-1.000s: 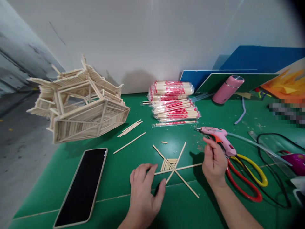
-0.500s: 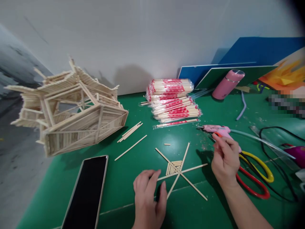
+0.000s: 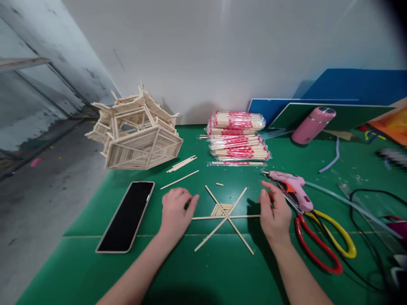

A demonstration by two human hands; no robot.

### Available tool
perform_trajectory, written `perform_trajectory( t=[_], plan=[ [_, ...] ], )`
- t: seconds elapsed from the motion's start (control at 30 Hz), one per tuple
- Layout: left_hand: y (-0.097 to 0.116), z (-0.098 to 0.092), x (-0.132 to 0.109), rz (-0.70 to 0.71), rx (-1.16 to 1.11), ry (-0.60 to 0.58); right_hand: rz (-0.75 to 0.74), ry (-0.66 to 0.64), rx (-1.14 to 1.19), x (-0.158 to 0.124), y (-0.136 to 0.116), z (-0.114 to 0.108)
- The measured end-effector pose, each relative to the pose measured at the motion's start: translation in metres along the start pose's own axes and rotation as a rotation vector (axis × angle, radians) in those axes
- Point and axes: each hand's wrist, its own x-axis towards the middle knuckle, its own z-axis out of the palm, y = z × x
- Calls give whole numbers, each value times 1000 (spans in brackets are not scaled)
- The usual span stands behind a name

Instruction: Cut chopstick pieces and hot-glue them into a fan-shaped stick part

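Note:
Three wooden sticks (image 3: 241, 237) cross in a star on the green table, with a fan of several short stick pieces (image 3: 221, 209) laid in one of the star's gaps. My left hand (image 3: 177, 209) is at the left end of the level stick, fingers loosely curled and thumb apart. At that stick's right end is my right hand (image 3: 276, 214), its thumb and fingers apart and nothing seen in them. Whether either hand touches the stick, I cannot tell. One loose short piece (image 3: 219, 184) lies beyond the star.
A stick-built model house (image 3: 149, 146) rests tilted at the left, behind a phone (image 3: 125, 218). Loose sticks (image 3: 181, 164) and wrapped chopstick packs (image 3: 237, 142) lie toward the wall. At the right are a pink glue gun (image 3: 294, 186), scissors (image 3: 319, 250), a cable and a pink bottle (image 3: 313, 126).
The view has shifted back and left. My right hand has come away from the glue gun toward the star's right end. My left hand has moved slightly left, and the star has turned a little.

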Motion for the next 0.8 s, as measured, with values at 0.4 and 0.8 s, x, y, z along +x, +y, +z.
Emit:
perform_trajectory(
  t=[0.4, 0.8],
  plan=[
    [-18, 4, 62, -121, 419, -334, 36, -40, 148, 0, -15, -1],
    [-25, -18, 64, -157, 157, -287, 63, 56, 99, 4, -9, 2]
  ],
)
